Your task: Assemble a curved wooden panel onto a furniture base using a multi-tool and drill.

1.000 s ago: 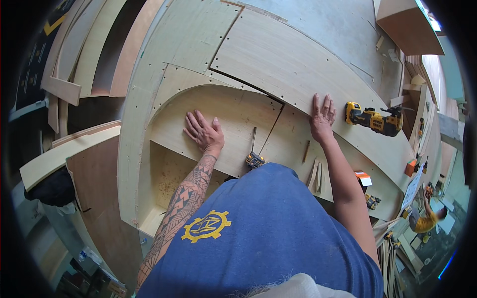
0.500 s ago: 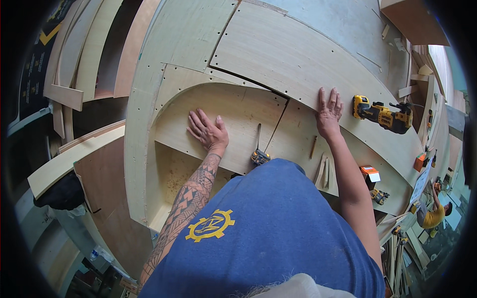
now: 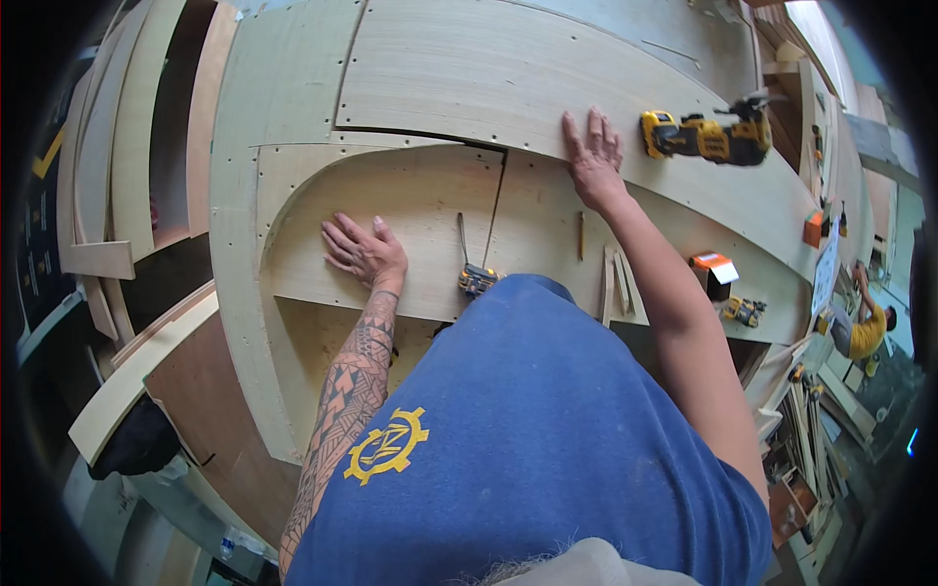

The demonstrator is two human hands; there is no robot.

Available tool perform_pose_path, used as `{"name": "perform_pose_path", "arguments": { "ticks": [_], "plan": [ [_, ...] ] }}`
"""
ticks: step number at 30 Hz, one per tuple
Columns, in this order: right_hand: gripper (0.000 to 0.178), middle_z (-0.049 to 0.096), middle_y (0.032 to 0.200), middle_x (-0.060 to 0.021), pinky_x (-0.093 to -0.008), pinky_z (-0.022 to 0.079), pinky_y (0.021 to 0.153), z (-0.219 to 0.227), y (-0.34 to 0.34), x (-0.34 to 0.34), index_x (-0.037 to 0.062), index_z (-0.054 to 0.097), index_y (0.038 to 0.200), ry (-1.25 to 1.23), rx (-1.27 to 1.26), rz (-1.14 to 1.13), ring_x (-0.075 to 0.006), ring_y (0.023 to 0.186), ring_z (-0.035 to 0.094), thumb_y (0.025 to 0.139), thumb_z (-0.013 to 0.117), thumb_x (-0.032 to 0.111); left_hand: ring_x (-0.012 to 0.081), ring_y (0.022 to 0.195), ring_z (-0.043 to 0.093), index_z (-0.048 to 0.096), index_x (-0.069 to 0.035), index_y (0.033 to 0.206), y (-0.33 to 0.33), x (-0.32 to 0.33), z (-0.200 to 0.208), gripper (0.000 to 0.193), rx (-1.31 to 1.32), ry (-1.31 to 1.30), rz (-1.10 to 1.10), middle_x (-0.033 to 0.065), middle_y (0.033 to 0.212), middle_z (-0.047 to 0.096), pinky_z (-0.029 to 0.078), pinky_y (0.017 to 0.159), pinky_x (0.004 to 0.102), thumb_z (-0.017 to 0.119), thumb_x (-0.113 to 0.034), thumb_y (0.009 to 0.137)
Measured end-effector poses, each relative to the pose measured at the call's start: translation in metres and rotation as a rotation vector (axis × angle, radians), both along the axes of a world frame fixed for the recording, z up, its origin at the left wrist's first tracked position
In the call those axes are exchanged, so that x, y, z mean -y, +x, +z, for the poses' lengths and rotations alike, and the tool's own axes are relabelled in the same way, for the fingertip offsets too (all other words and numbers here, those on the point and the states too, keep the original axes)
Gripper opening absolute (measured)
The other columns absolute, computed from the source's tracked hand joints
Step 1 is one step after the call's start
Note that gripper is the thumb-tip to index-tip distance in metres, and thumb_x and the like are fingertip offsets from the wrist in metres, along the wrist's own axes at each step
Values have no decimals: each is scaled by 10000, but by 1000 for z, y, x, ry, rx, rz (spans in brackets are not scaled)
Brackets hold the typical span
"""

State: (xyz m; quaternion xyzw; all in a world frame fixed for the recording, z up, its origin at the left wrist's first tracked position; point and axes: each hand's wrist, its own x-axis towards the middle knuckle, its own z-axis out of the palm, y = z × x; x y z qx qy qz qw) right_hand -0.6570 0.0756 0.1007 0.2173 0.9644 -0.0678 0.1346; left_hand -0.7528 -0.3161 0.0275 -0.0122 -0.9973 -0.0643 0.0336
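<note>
My left hand lies flat, fingers spread, on a recessed plywood panel with a rounded corner. My right hand rests with fingers stretched out on the near edge of a long curved plywood panel, which has small dark holes along its edges. Neither hand holds anything. Right of my right hand, a yellow-and-black cordless power tool lies on the long panel. A cordless drill with a long bit sits between my arms, partly behind my shirt. A pencil lies below my right hand.
Thin wood strips, an orange-and-white box and a second drill lie by my right forearm. Curved wooden pieces stand at the left. An open cavity lies below the recessed panel. A person in yellow crouches far right.
The view has turned and shifted, so the panels and tools sit further left in it. Both hands stay spread on the same panels.
</note>
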Motion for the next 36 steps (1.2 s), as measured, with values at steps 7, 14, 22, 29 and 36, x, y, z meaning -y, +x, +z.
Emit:
{"name": "perform_pose_path", "arguments": {
  "ticks": [7, 14, 22, 29, 36],
  "plan": [
    [943, -108, 1747, -231, -604, 9, 1281, 0, -7, 7, 317, 21, 1697, -5, -14, -2, -430, 1623, -37, 978, 570, 54, 413, 1604, 92, 245, -51, 1648, -3, -2, 2, 803, -15, 29, 54, 259, 1720, 135, 56, 1259, 651, 472, -517, 1035],
    [888, 51, 1693, -352, -617, 144, 1267, 13, 48, 111, 148, 180, 1669, -290, -367, -41, -509, 1582, 95, 963, 712, 228, 432, 1610, 67, 162, -54, 1675, 44, 40, 8, 865, 109, 146, -218, 256, 1736, 94, 33, 1274, 625, 492, -529, 1032],
    [510, 684, 1299, -239, -470, 532, 1043, -46, 264, 179, 24, 583, 1417, -1088, 25, 80, -406, 1240, 650, 969, 713, 230, 465, 1574, 162, 250, -42, 1651, 245, 69, -3, 802, 95, 380, -440, 272, 1705, 176, 139, 1264, 633, 528, -456, 1023],
    [633, 656, 1294, -332, -510, 534, 1022, -114, 442, 161, -9, 586, 1398, -718, 158, 42, -467, 1215, 642, 957, 698, 431, 504, 1189, 635, 561, 69, 1385, 375, 117, -95, 619, 1061, 207, -689, 325, 1276, 661, 494, 1056, 552, 527, -430, 1019],
    [712, 638, 1332, -344, -474, 492, 1084, -174, 634, 179, -93, 624, 1339, -882, 352, -505, -447, 1307, 599, 947, 661, 500, 438, 1262, 624, 649, 55, 1320, 446, 133, -47, 582, 1001, 273, -332, 303, 1317, 660, 487, 1095, 487, 553, -428, 1010]
  ]
}}
